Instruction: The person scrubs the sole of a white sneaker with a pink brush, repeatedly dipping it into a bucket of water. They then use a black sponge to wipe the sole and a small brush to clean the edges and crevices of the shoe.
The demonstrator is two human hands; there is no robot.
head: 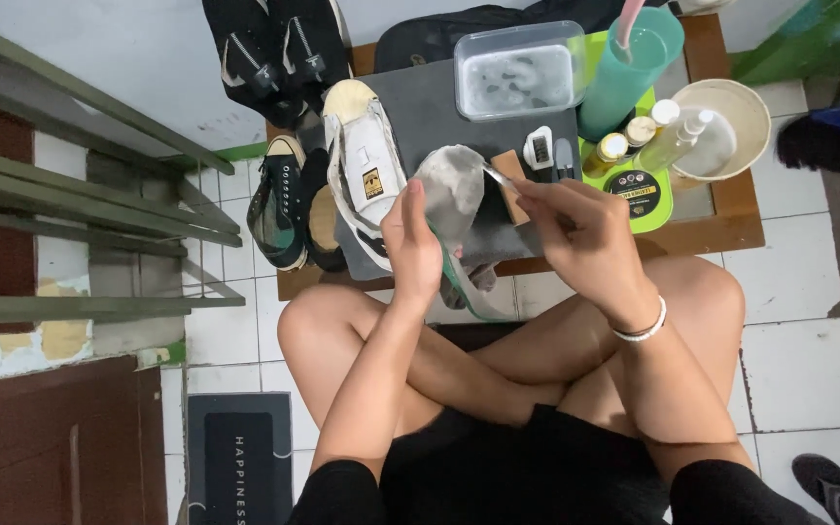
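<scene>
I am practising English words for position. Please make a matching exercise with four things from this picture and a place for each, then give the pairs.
Things:
1. grey cloth
2. white sneaker
3. clear plastic box
4. white bracelet

Places:
A. at the far edge of the low table
B. on the right wrist
C. lying left of the left hand
D. between both hands, by the right hand

Pairs: 1-D, 2-C, 3-A, 4-B

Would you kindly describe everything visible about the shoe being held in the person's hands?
The shoe is turned sole-up, showing a worn, greyish-white sole with a green edge trailing below. The left hand grips its side, while the right hand brings a thin tool to the sole. It is held above the low wooden table.
</scene>
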